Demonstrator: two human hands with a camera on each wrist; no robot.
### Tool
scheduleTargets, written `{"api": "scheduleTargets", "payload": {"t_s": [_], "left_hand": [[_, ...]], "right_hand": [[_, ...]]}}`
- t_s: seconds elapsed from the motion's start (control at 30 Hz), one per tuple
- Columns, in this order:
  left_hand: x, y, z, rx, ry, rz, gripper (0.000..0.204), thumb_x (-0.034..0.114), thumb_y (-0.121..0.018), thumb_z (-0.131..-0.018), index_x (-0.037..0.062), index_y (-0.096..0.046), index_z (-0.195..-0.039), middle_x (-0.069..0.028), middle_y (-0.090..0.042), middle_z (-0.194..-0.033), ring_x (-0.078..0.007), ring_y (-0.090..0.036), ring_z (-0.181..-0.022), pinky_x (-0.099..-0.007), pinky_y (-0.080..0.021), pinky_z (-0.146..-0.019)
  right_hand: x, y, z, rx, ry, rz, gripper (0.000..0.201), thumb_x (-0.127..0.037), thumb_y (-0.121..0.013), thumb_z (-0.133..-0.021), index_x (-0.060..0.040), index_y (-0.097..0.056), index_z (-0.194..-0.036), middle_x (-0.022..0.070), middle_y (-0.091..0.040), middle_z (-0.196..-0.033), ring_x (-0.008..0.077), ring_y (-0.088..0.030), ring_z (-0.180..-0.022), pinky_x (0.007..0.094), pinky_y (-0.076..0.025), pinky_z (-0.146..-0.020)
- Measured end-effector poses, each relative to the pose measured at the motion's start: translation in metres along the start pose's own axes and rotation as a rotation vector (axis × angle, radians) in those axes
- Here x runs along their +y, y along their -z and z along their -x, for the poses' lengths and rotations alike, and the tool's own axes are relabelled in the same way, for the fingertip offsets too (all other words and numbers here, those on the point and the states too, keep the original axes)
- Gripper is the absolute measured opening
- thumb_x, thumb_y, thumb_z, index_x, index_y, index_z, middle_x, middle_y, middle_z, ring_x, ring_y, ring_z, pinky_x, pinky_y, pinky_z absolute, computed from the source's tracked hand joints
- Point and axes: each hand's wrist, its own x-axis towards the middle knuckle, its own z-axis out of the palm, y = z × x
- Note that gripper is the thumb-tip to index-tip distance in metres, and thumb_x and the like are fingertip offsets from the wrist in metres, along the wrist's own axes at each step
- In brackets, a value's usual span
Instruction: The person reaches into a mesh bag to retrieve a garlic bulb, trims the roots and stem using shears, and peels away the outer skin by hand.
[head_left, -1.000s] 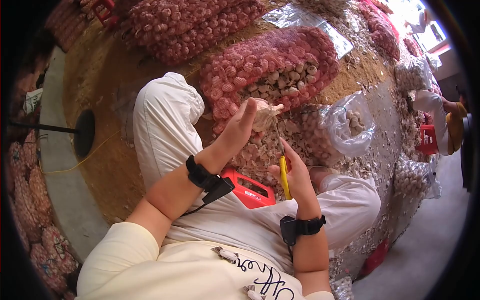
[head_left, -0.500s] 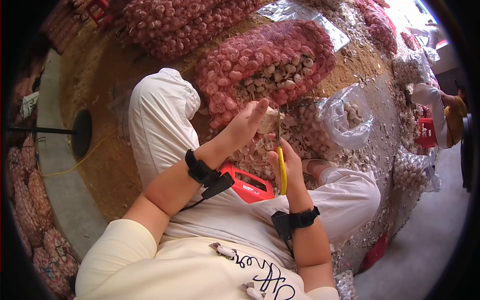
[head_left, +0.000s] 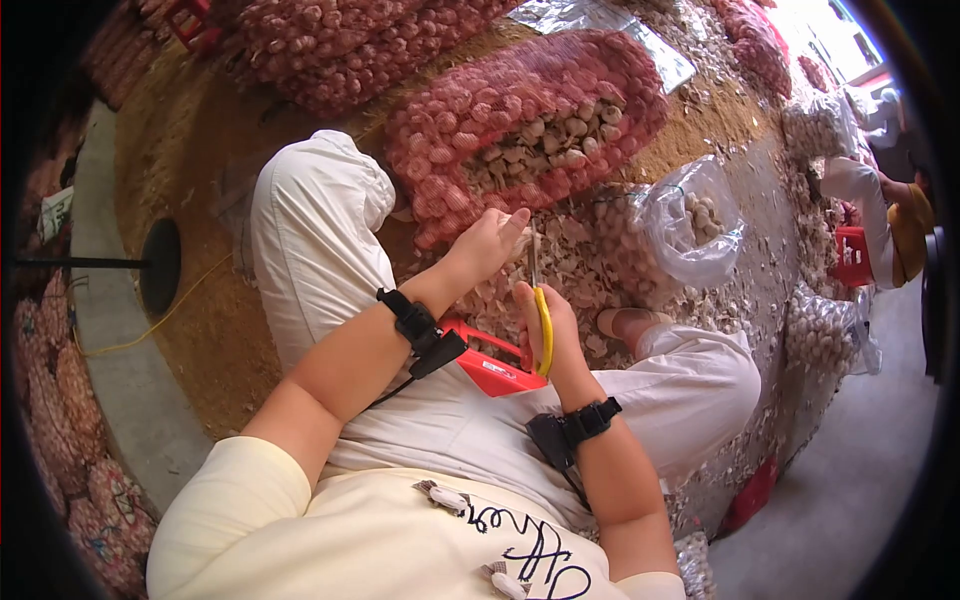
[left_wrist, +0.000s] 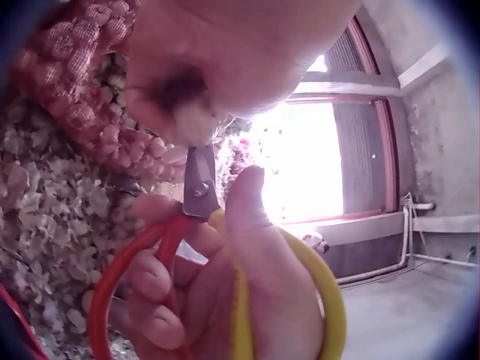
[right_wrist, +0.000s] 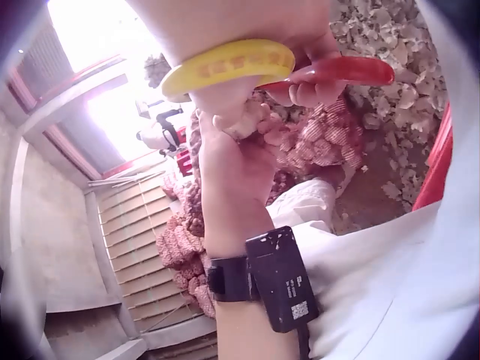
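Observation:
My left hand [head_left: 485,245] grips a garlic bulb [right_wrist: 244,121], which its palm and fingers mostly hide in the head view. A pale part of the bulb shows under that hand in the left wrist view. My right hand [head_left: 563,335] holds scissors [head_left: 544,325] with one yellow and one red handle, fingers and thumb through the loops. Short metal blades [left_wrist: 199,184] point up to the bulb, their tips right at its pale part. Beneath the hands lie heaps of garlic skins [head_left: 580,255].
Just ahead lies a red mesh sack [head_left: 440,140] of garlic, open on top. A clear plastic bag [head_left: 690,250] with bulbs stands to the right. Between the legs sits a red plastic stool or basket [head_left: 495,375]. More garlic sacks [head_left: 350,45] are stacked behind; another person [head_left: 890,230] sits far right.
Both hands have shifted left, and the right hand with the scissors has come nearer the left. The garlic bulb, plainly visible earlier, is now largely behind the left hand.

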Motion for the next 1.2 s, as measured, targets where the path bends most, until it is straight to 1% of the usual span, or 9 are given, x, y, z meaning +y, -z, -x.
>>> {"api": "scheduleTargets", "payload": {"t_s": [0.2,0.27,0.4,0.47,0.67,0.73,0.9,0.97,1.2], "left_hand": [[-0.007,-0.003,0.002,0.054,0.099,-0.279,0.067,0.059,-0.046,-0.093,-0.0059,-0.051,-0.108,-0.0287,-0.063,-0.100,-0.0430,-0.061,-0.100,-0.0444,-0.047,-0.084],[-0.007,-0.005,0.006,0.152,-0.131,-0.428,0.065,0.059,-0.046,-0.093,-0.0042,-0.052,-0.107,-0.0271,-0.064,-0.099,-0.0420,-0.061,-0.098,-0.0441,-0.048,-0.083],[-0.005,-0.006,0.002,0.044,-0.022,-0.287,0.059,0.055,-0.040,-0.097,-0.0007,-0.053,-0.109,-0.0187,-0.065,-0.095,-0.0269,-0.064,-0.091,-0.0374,-0.049,-0.076],[-0.010,-0.001,-0.008,-0.154,0.080,0.343,0.054,0.050,-0.034,-0.101,0.0019,-0.053,-0.116,-0.0138,-0.066,-0.100,-0.0204,-0.064,-0.093,-0.0331,-0.050,-0.072],[0.056,0.007,0.027,-0.364,0.027,0.865,0.061,0.052,-0.028,-0.101,0.0020,-0.049,-0.128,-0.0117,-0.062,-0.118,-0.0198,-0.063,-0.097,-0.0330,-0.054,-0.074],[0.074,0.004,0.041,-0.424,-0.041,0.869,0.065,0.056,-0.030,-0.099,0.0022,-0.050,-0.128,-0.0087,-0.062,-0.110,-0.0172,-0.063,-0.092,-0.0311,-0.054,-0.074],[0.073,0.005,0.043,-0.567,-0.233,0.704,0.073,0.064,-0.032,-0.095,0.0021,-0.050,-0.128,-0.0063,-0.062,-0.102,-0.0167,-0.062,-0.087,-0.0323,-0.053,-0.078],[0.068,0.004,0.042,-0.217,-0.432,0.207,0.074,0.067,-0.037,-0.092,0.0034,-0.050,-0.128,-0.0093,-0.063,-0.101,-0.0222,-0.064,-0.088,-0.0361,-0.052,-0.081],[0.063,0.006,0.048,-0.242,-0.410,-0.031,0.076,0.064,-0.054,-0.088,0.0016,-0.046,-0.130,-0.0089,-0.059,-0.111,-0.0137,-0.059,-0.098,-0.0271,-0.049,-0.082]], "right_hand": [[0.008,0.000,-0.014,-0.081,-0.215,-0.152,0.046,-0.050,-0.053,-0.094,-0.0040,-0.057,-0.088,0.0018,-0.049,-0.059,0.0119,-0.046,-0.038,0.0281,-0.039,-0.035],[0.011,0.002,-0.019,-0.098,-0.244,-0.206,0.049,-0.050,-0.052,-0.094,-0.0023,-0.057,-0.087,0.0028,-0.050,-0.061,0.0128,-0.045,-0.037,0.0294,-0.039,-0.036],[0.020,0.012,-0.035,-0.078,-0.315,-0.093,0.051,-0.054,-0.050,-0.094,-0.0044,-0.054,-0.105,0.0048,-0.055,-0.066,0.0144,-0.051,-0.045,0.0289,-0.046,-0.043],[0.023,0.025,-0.041,-0.036,-0.397,-0.200,0.055,-0.056,-0.050,-0.093,-0.0044,-0.052,-0.112,0.0068,-0.058,-0.072,0.0159,-0.055,-0.050,0.0294,-0.049,-0.048],[-0.028,0.044,-0.020,-0.016,0.045,-0.633,0.054,-0.041,-0.057,-0.094,-0.0017,-0.044,-0.128,0.0115,-0.060,-0.094,0.0187,-0.064,-0.080,0.0306,-0.053,-0.062],[-0.042,0.040,-0.008,-0.110,0.278,-0.635,0.050,-0.027,-0.059,-0.094,-0.0016,-0.040,-0.133,0.0110,-0.060,-0.101,0.0184,-0.063,-0.085,0.0291,-0.054,-0.068],[-0.050,0.040,0.001,-0.196,0.306,-0.639,0.044,-0.011,-0.057,-0.090,-0.0010,-0.042,-0.130,0.0090,-0.059,-0.101,0.0157,-0.062,-0.087,0.0262,-0.051,-0.076],[-0.051,0.041,0.002,-0.098,0.342,-0.628,0.043,-0.009,-0.058,-0.089,-0.0020,-0.043,-0.128,0.0073,-0.059,-0.101,0.0135,-0.061,-0.089,0.0247,-0.050,-0.074],[-0.054,0.039,0.006,-0.038,0.356,-0.595,0.044,-0.008,-0.060,-0.088,-0.0017,-0.043,-0.128,0.0063,-0.060,-0.100,0.0141,-0.061,-0.090,0.0256,-0.053,-0.065]]}}
